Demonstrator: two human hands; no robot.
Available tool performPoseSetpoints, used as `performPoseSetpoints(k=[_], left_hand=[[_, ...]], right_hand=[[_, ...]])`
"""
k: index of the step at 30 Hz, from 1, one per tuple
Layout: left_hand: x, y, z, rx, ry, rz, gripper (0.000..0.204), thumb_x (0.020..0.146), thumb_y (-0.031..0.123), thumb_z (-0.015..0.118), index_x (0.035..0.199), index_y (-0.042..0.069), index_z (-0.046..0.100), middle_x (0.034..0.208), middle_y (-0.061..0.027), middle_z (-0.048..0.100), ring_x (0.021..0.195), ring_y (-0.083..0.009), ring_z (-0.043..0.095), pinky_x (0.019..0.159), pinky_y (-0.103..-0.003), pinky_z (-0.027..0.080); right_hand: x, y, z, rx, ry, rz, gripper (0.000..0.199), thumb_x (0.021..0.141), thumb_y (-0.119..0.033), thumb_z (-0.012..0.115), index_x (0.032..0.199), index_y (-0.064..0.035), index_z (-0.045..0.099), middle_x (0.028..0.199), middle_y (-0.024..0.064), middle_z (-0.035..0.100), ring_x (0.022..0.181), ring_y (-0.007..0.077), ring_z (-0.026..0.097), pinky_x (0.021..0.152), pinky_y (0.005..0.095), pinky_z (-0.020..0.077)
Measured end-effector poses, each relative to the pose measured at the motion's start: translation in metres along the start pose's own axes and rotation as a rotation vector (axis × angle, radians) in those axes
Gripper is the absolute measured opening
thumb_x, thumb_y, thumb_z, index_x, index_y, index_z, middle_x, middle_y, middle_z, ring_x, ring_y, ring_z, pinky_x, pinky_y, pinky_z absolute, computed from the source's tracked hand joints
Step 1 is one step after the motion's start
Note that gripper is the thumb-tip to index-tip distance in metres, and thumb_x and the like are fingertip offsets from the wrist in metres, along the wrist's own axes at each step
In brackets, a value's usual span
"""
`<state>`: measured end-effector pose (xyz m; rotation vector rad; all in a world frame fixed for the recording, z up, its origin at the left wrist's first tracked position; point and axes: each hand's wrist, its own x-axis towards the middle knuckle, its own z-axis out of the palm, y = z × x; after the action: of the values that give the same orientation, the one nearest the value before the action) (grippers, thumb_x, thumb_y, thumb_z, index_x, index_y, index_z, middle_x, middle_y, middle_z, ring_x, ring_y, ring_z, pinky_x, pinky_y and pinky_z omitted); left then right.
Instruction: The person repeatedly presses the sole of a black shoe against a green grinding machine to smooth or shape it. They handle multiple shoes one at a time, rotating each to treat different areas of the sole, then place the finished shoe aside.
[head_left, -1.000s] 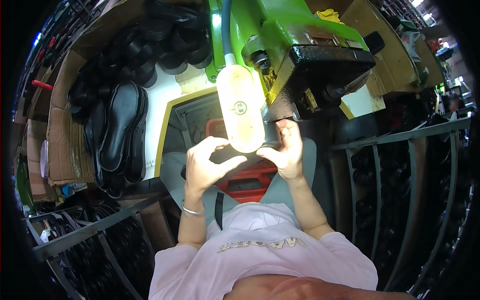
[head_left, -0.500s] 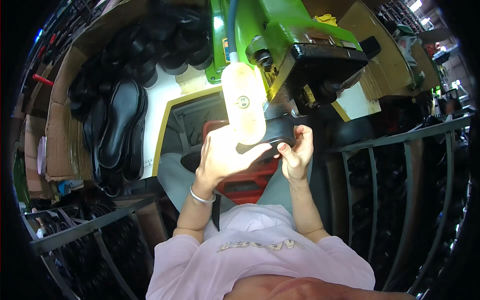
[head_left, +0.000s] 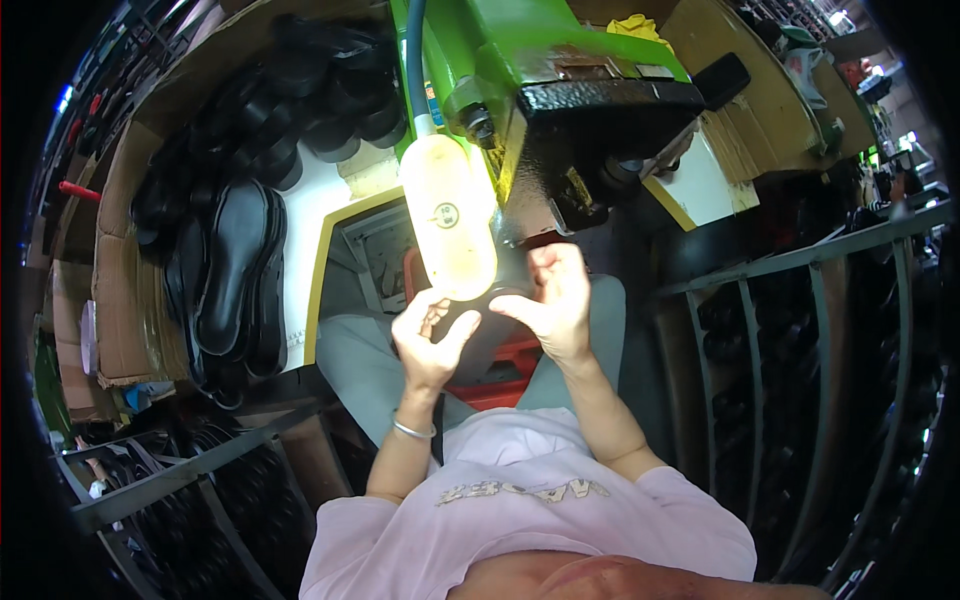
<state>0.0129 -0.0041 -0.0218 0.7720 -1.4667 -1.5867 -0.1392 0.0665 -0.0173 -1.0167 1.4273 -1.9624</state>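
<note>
A dark shoe sole (head_left: 484, 345), blurred and partly hidden by the lamp, hangs tilted between my two hands. My left hand (head_left: 428, 342) is closed at its left edge, thumb up and fingers curled. My right hand (head_left: 555, 308) grips the upper right part, with its thumb toward me and its fingers bent behind. Just over the sole glows a long oval lamp (head_left: 449, 215) on a grey-blue cable. Beyond my hands stands a green machine (head_left: 560, 45) with a black head (head_left: 610, 120).
At the left, a cardboard box (head_left: 120, 290) borders a pile of black soles (head_left: 235, 265) on a white, yellow-edged tabletop (head_left: 305, 240). Metal racks (head_left: 190, 480) with dark pieces flank me, the right one having a long rail (head_left: 800, 262). Red plastic (head_left: 500, 392) shows between my knees.
Both hands have drawn the sole away from the machine head and turned it downward. My left hand has moved lower, out from under the lamp. The view has shifted slightly.
</note>
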Motion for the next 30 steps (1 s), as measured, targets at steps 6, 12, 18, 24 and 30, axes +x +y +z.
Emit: performPoseSetpoints(k=[6,12,18,24,30], left_hand=[[-0.015,-0.022,0.006,-0.306,0.036,0.105,0.048,0.078,-0.002,0.072,0.12,-0.007,0.052,0.106,-0.0115,0.061,0.099,-0.0155,0.058,0.089,-0.027,0.046],[0.012,0.036,0.013,0.344,-0.22,0.054,0.048,0.073,0.006,0.079,0.116,-0.001,0.059,0.093,-0.0097,0.068,0.086,-0.0145,0.064,0.08,-0.027,0.05],[0.038,0.072,0.017,0.699,-0.307,0.331,0.034,0.072,0.018,0.082,0.098,0.001,0.067,0.088,-0.0108,0.071,0.078,-0.0195,0.068,0.071,-0.029,0.053],[0.044,0.074,0.007,0.595,-0.393,0.261,0.032,0.074,0.013,0.081,0.099,0.001,0.066,0.088,-0.0103,0.071,0.077,-0.0159,0.068,0.072,-0.027,0.053],[0.023,0.043,-0.01,0.387,-0.228,0.059,0.029,0.074,0.002,0.078,0.1,-0.003,0.065,0.085,-0.0086,0.07,0.075,-0.012,0.065,0.072,-0.025,0.052]], right_hand=[[-0.006,-0.009,0.0,0.102,-0.105,0.016,0.066,0.06,0.015,0.082,0.11,0.0002,0.041,0.106,0.0114,0.054,0.098,0.0168,0.058,0.084,0.031,0.0545],[-0.015,-0.013,-0.021,0.317,0.09,0.148,0.058,0.074,-0.006,0.082,0.117,-0.0042,0.043,0.11,0.0101,0.057,0.09,0.0146,0.06,0.066,0.022,0.0527],[-0.013,-0.016,-0.019,0.46,0.167,0.211,0.051,0.081,-0.01,0.076,0.12,-0.0048,0.043,0.11,0.0095,0.056,0.085,0.0147,0.061,0.05,0.0232,0.0535],[-0.013,-0.024,-0.009,0.482,0.157,0.265,0.05,0.08,-0.004,0.074,0.119,-0.0043,0.043,0.108,0.0098,0.056,0.086,0.0164,0.062,0.048,0.0254,0.0559],[-0.008,-0.029,0.003,0.392,0.1,0.323,0.05,0.074,0.004,0.074,0.113,-0.0033,0.043,0.098,0.0092,0.057,0.076,0.0139,0.063,0.047,0.0214,0.0525]])
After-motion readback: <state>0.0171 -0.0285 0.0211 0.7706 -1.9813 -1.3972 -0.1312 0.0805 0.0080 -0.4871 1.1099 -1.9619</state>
